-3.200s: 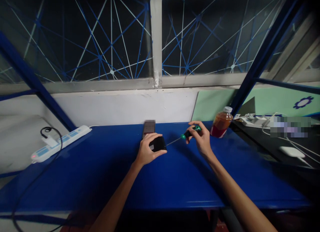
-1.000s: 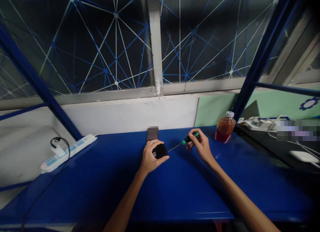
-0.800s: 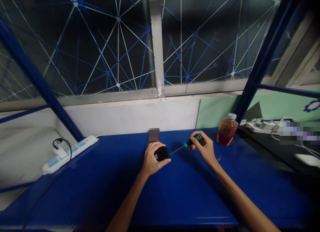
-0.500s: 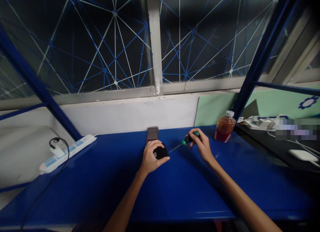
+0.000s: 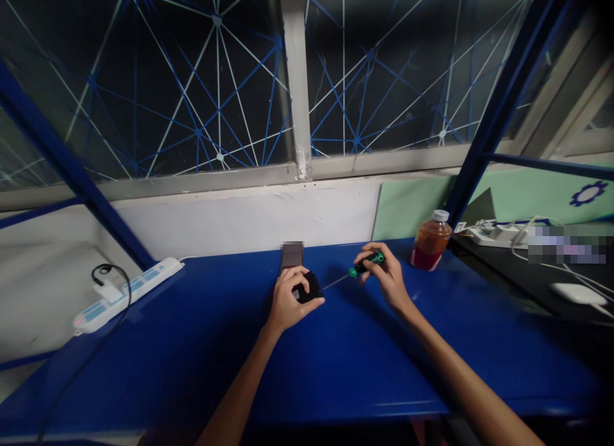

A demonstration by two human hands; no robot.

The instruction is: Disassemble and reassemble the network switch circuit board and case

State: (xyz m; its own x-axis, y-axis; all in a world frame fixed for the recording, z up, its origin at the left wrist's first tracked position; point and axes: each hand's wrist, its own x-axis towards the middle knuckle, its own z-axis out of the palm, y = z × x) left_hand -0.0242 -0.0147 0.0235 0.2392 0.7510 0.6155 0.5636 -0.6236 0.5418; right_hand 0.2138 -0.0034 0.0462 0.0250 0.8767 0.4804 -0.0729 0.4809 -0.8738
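On the blue table, my left hand is closed around a small black device with a rounded outline and a small light patch; its kind is not clear. My right hand grips a screwdriver by its green and black handle. The thin metal shaft points left, its tip at or very near the device's right edge; contact cannot be made out. Behind my left hand a phone-like slab stands leaning back, its lower part hidden by my fingers.
A drink bottle stands right of my right hand. At the left lies a white power strip with a plugged-in black cable. A black surface at the right carries cables and a white charger. Blue frame posts flank the table.
Both hands keep their holds. The screwdriver handle has tilted slightly and my right-hand fingers have shifted on it. The whole view has moved a little.
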